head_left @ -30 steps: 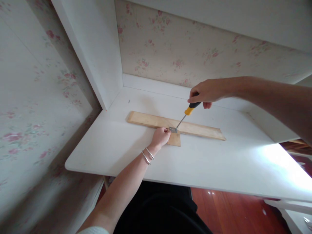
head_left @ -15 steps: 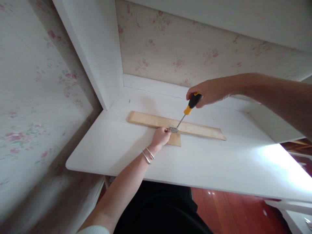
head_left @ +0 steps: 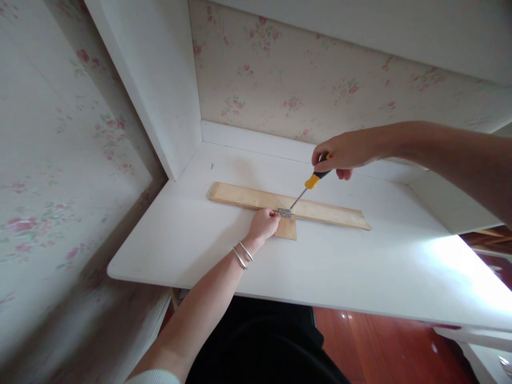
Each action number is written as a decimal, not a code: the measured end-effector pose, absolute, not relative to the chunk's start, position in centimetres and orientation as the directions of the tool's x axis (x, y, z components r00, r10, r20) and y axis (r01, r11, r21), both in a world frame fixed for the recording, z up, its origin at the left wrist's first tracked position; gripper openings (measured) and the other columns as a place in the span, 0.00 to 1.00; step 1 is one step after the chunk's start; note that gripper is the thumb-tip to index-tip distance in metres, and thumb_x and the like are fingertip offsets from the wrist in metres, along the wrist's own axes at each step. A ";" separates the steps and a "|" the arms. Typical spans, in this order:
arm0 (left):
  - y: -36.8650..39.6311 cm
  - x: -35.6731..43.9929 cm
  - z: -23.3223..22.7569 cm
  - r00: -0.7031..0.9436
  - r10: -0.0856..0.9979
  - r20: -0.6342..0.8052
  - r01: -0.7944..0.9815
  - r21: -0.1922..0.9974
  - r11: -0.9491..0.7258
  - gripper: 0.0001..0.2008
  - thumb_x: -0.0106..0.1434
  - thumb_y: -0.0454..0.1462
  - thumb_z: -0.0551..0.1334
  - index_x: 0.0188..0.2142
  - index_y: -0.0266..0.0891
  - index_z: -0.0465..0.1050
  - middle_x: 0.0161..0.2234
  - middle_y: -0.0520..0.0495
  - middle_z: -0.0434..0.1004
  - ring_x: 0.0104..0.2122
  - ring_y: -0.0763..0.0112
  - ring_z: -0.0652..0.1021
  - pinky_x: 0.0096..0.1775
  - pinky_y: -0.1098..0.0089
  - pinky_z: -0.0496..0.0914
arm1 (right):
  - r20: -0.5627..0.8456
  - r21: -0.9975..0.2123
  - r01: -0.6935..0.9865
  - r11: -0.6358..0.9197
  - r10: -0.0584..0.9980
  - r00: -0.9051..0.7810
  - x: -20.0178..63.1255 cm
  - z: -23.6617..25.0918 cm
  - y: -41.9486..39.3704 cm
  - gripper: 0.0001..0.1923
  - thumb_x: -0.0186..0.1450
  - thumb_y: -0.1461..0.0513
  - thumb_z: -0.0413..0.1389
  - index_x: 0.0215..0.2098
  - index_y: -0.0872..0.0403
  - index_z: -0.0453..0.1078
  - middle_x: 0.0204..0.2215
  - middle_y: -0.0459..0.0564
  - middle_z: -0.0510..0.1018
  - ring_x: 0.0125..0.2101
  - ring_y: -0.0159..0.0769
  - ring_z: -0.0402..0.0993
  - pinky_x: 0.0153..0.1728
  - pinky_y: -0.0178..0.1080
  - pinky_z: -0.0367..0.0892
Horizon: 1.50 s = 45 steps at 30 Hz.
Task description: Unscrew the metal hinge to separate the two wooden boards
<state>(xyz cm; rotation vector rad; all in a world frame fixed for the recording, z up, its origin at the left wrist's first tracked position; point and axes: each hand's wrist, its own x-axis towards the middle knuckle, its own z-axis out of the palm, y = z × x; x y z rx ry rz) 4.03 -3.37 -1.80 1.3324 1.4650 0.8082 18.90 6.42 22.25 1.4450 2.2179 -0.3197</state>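
My right hand (head_left: 340, 152) is closed around the black-and-yellow handle of a screwdriver (head_left: 312, 180). The screwdriver slants down to the left, its tip on the right part of a small metal hinge (head_left: 285, 213). That hinge lies across the seam between a long wooden board (head_left: 328, 210) and a short wooden piece (head_left: 287, 229). My left hand (head_left: 264, 224) pinches the hinge's left end and rests against the wood; its fingertips partly hide what they grip. Two thin silver bangles (head_left: 243, 255) circle the left wrist.
A small screw (head_left: 212, 166) lies on the white desktop (head_left: 160, 240) behind the long board's left end. White panels (head_left: 156, 80) rise at the left and right. A flower-patterned wall (head_left: 272, 80) stands behind. Reddish wooden floor (head_left: 360, 341) shows below the front edge.
My right hand has shifted slightly right and changed its grip on the screwdriver handle, which leans a little further right. The tip stays at the hinge. My left hand and the boards have not moved.
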 end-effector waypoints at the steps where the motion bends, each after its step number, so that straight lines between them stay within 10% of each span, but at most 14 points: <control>1: -3.4 4.0 -1.8 0.061 0.975 -0.215 0.337 0.923 0.183 0.12 0.59 0.41 0.56 0.24 0.36 0.71 0.17 0.49 0.71 0.18 0.73 0.72 0.22 0.75 0.61 | -0.497 0.038 0.897 0.441 0.787 -0.366 18.9 22.3 6.5 0.19 0.55 0.48 0.57 0.41 0.47 0.69 0.25 0.48 0.77 0.26 0.42 0.73 0.24 0.41 0.66; 45: -2.9 4.2 -2.7 0.042 0.987 -0.155 0.410 0.904 0.124 0.13 0.59 0.42 0.55 0.23 0.37 0.70 0.19 0.48 0.73 0.21 0.73 0.73 0.24 0.74 0.59 | -0.451 -0.055 0.884 0.465 0.778 -0.437 19.9 21.6 7.4 0.25 0.58 0.48 0.55 0.44 0.58 0.70 0.29 0.49 0.77 0.28 0.34 0.72 0.30 0.37 0.64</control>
